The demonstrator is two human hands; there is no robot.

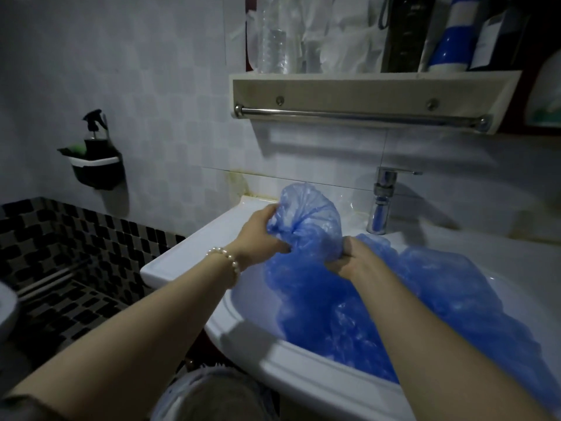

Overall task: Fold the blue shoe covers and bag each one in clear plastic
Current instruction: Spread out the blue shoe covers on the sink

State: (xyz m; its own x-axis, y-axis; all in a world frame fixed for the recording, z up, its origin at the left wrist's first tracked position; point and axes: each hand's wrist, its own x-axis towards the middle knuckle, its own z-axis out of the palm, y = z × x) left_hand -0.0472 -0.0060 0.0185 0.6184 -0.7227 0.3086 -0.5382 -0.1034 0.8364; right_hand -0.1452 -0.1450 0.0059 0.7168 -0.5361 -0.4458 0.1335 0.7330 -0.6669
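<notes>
Head view: bare forearms reach in from 6 o'clock. Left hand (pixel 258 235) and right hand (pixel 353 256) both grip one bunched blue shoe cover (pixel 306 220) above the sink (pixel 188 253). Pile of shoe covers (pixel 379 305) fills the basin toward 4 o'clock; faucet (pixel 381 205) at 1 o'clock.

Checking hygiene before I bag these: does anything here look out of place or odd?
Yes. The blue covers are heaped in the sink under the tap, an odd spot for folding. Both hands, left and right, grip one bunched cover. No spill shows.
</notes>
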